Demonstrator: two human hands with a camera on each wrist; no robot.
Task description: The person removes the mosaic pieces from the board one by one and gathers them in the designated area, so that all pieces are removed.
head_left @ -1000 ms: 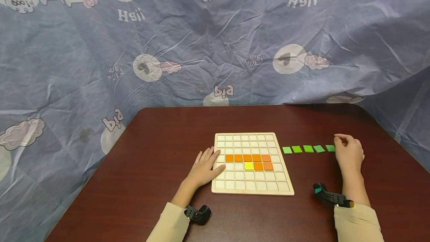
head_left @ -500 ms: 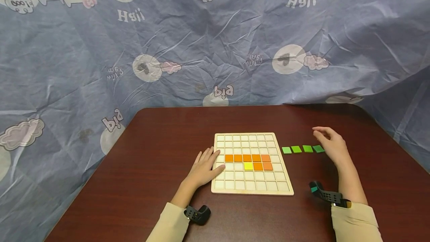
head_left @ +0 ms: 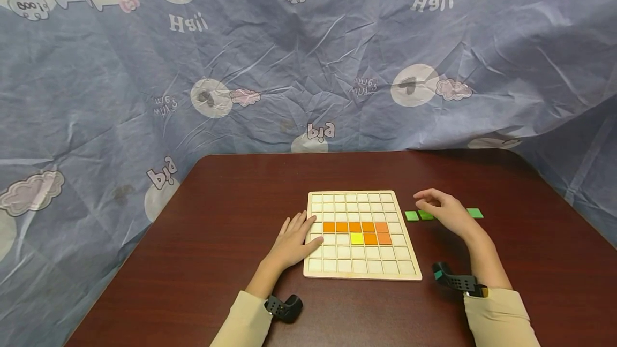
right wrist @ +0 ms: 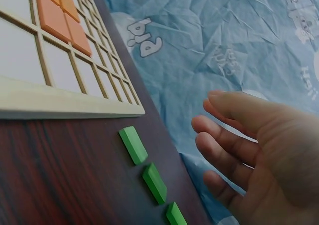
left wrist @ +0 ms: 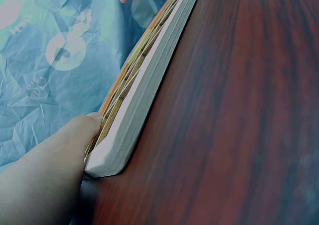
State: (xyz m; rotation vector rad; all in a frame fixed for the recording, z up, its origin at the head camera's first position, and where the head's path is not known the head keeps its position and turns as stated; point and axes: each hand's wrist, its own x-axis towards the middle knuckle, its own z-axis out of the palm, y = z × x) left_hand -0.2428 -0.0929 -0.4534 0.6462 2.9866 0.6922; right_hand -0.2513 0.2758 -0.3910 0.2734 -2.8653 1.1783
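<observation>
A pale wooden grid board (head_left: 361, 272) lies on the table with orange tiles (head_left: 354, 227) and one yellow tile (head_left: 356, 238) in its cells. My left hand (head_left: 291, 241) rests on the board's left edge, fingers spread; in the left wrist view the thumb (left wrist: 75, 140) presses at its corner. To the right of the board runs a row of green tiles (head_left: 411, 216). Over this row hovers my right hand (head_left: 448, 211), hiding some of them. Its fingers are loosely bent, and the right wrist view shows nothing between thumb and fingers, with green tiles (right wrist: 133, 145) below.
The dark reddish wooden table (head_left: 231, 202) reaches back to a hanging blue-grey printed cloth (head_left: 270, 68). Black wrist devices sit on the left wrist (head_left: 284, 308) and on the right wrist (head_left: 460, 281). A light green tile (head_left: 474, 213) lies at the row's right end.
My right hand has moved left along the green row, from its right end toward the board, uncovering the end tile. The left hand and the board have stayed still.
</observation>
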